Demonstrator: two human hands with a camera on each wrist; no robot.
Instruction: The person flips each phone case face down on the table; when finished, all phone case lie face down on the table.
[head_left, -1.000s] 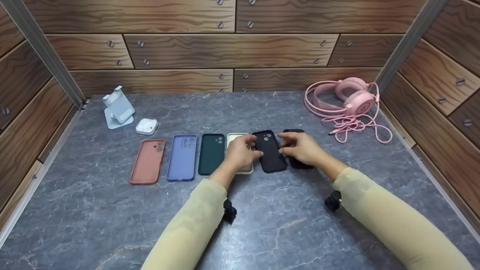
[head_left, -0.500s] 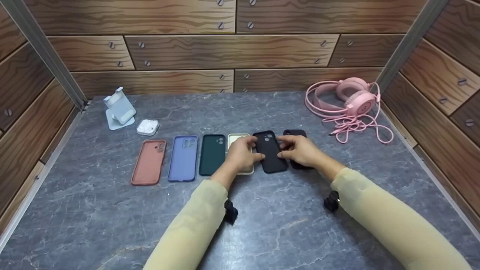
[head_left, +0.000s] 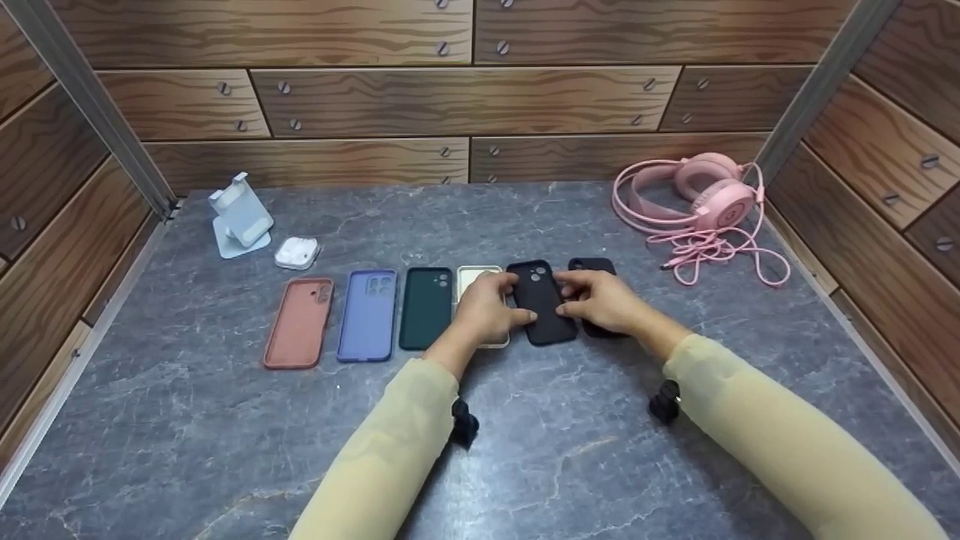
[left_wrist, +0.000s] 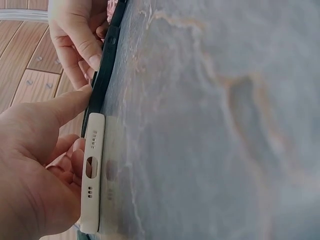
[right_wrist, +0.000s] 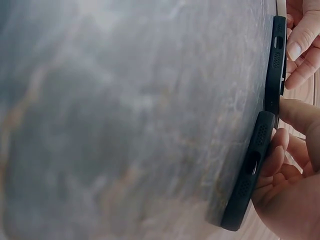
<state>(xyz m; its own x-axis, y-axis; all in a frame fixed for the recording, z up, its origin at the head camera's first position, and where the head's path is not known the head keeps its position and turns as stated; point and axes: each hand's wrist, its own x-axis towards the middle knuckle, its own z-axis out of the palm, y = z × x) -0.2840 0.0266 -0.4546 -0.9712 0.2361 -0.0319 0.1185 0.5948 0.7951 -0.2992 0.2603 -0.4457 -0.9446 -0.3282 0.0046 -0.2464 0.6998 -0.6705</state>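
Note:
Several phone cases lie in a row in the head view. My left hand point(head_left: 484, 307) reaches over a cream case point(head_left: 469, 277), its thumb on the left side of a black phone case point(head_left: 546, 315) and its fingers at that case's upper left edge. From the other side, my right hand point(head_left: 600, 300) holds the same case's right edge with thumb and fingertips, over a second black case point(head_left: 600, 265). The black case lies slightly tilted, camera cutout at the far end. Both wrist views show the cases' bottom edges, with the cream case point(left_wrist: 92, 172) nearest the left palm.
Left of the hands lie a dark green case point(head_left: 425, 311), a blue-purple case point(head_left: 367, 319) and a pink case point(head_left: 298, 326). Behind them are boxed white earphones point(head_left: 298, 253) and a pale blue phone stand point(head_left: 244, 217). Pink headphones point(head_left: 724, 206) with a coiled cable rest at back right.
My left thumb has slid slightly right, further onto the black phone case. My right hand has shifted a little, uncovering more of the second black case. The cases themselves have hardly moved.

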